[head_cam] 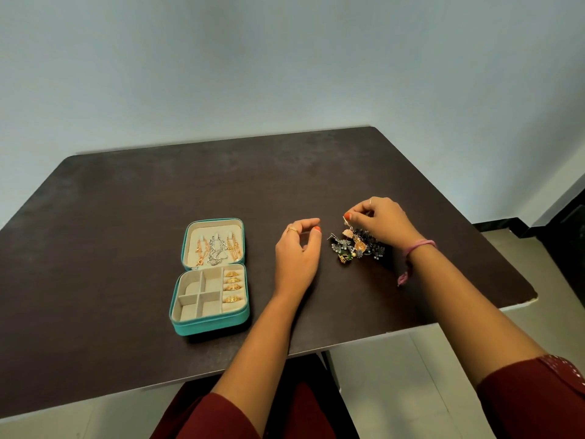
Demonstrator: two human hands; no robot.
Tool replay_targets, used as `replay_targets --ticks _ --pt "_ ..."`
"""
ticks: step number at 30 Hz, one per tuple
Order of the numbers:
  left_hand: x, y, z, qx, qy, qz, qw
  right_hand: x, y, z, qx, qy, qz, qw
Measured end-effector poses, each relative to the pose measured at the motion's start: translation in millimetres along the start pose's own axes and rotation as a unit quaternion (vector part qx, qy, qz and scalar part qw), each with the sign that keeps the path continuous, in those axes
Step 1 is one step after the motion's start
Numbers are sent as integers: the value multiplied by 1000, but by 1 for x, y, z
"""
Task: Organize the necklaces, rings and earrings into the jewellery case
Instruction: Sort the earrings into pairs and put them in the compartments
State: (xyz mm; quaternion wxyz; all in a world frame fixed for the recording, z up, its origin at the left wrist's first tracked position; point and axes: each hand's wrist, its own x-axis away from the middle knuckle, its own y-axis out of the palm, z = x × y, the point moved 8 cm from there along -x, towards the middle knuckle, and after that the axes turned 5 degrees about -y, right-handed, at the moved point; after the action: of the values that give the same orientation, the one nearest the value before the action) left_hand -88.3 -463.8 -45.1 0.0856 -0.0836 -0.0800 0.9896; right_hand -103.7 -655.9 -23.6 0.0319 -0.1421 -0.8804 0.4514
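The earrings (357,245) lie in a tangled heap on the bench (126,217), directly under our right hand (384,221) and well apart from the jewellery case (210,277), which sits open off to the left. We pinch one earring (347,220) between thumb and fingertip of the right hand, apparently lifted just above the pile; whether it hangs free of the others we cannot tell. Our left hand (297,251) hovers between heap and case, fingers loosely curled, holding nothing.

The heap mixes gold filigree pieces with dark oxidised silver ones and a green bit near its front edge. So the next move, we judge, runs leftward across the left hand to the case's empty compartments (196,296). The case is teal with a cream lining, its long axis running away from us; necklaces (217,250) hang in the lid and gold rings (233,285) fill the right-hand slot.
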Motion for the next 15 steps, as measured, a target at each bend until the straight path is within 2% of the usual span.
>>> replay_targets --ticks 4,7,10,15 --pt "2 1 6 15 23 -5 1000 11 -11 -8 -150 -42 41 987" --pt "5 1 10 39 33 -19 999 18 -11 -15 -245 -52 44 967" --pt "8 3 15 63 46 -39 996 24 -7 -25 -288 -53 4 956" --pt "10 7 18 88 58 -79 991 33 9 -45 -294 -69 -94 949"
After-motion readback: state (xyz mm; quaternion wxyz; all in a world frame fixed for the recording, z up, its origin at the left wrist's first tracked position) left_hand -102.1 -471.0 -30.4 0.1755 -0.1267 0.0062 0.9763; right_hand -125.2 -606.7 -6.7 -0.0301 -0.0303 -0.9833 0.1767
